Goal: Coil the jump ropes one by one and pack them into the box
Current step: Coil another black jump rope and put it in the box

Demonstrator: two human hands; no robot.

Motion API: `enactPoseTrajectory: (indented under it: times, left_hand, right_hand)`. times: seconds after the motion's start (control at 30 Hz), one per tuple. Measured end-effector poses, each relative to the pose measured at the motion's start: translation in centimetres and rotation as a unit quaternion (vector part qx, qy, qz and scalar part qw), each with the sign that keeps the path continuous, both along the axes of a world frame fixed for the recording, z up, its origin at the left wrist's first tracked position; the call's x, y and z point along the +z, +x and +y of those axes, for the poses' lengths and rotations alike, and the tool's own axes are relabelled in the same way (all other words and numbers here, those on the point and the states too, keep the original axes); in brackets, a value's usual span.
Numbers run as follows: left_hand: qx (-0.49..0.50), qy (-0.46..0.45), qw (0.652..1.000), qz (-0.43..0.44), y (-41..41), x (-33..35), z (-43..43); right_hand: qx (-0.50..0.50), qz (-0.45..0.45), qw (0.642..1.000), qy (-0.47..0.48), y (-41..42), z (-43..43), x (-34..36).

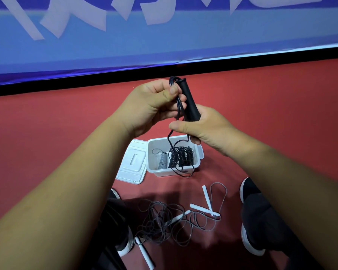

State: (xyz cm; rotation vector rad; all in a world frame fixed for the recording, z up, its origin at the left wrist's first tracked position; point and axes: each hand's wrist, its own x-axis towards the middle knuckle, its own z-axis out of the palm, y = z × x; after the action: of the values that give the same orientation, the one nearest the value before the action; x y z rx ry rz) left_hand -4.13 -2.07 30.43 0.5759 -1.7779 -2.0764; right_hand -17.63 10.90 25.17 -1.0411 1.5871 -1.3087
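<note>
Both hands are working above the box. I am watching the left hand (154, 108) pinching the black cord (177, 108) between thumb and curled fingers near the top of a black handle (189, 102). The right hand (209, 129) is wrapping closed around the handle's lower end. From there the cord is trailing down into the box (158, 170), and one loop is spilling over its front wall.

I am judging the job to be partly done. A grey coiled rope (163, 160) is already lying inside the box, and a black bundle (181, 155) is sitting beside it. I cannot tell whether that bundle belongs to the rope in hand. A grey tangle (160, 221) with white handles (206, 197) is waiting on the floor (47, 133) nearer me, uncoiled, so several ropes are left.

The box is looking like milky, semi-clear plastic, rectangular, with its ribbed lid (133, 164) lying just beside it. The black handle is appearing matte and tapered, flaring at its top. The cords are looking thin, smooth and springy, holding loose curls. The white handles are reading as slim, straight sticks, and the red floor as flat and faintly grained.
</note>
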Motion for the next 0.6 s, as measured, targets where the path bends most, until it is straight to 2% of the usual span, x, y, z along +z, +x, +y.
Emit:
enactPoseTrajectory:
  times: [0.2, 0.6]
  left_hand:
    - [0.011, 0.019, 1.000, 0.001, -0.4, -0.2, 0.3]
    - [0.027, 0.037, 0.999, -0.004, -0.7, -0.1, 0.1]
  right_hand:
    - [-0.046, 0.022, 0.999, 0.004, 1.0, 0.0, -0.3]
    - [-0.050, -0.028, 0.998, 0.014, 1.1, -0.3, 0.0]
